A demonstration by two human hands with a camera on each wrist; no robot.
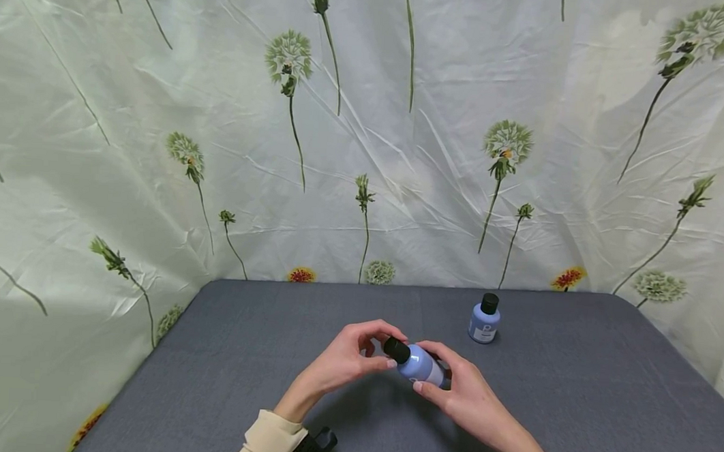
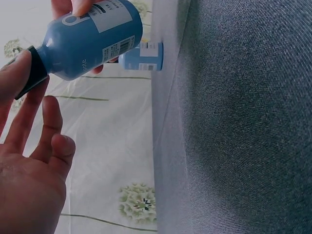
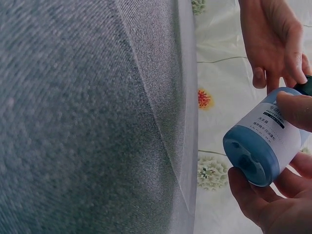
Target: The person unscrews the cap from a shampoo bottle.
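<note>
A small blue bottle (image 1: 421, 365) with a black cap (image 1: 396, 350) is held tilted above the table, its cap toward the left. My right hand (image 1: 472, 399) grips the bottle's body between thumb and fingers. With thumb and fingertips, my left hand (image 1: 347, 356) pinches the cap, which sits on the bottle's neck. In the left wrist view, the other fingers of the left hand (image 2: 31, 180) stay off the bottle. The right wrist view shows the bottle's base and a white printed label (image 3: 278, 127), with the right thumb across the upper part.
A second blue bottle (image 1: 484, 321) with a black cap stands upright near the table's back edge, right of the hands. Dark grey cloth covers the table (image 1: 258, 336). A pale curtain (image 1: 367, 131) with dandelion prints hangs behind it. A black strap (image 1: 316, 446) is at the left wrist.
</note>
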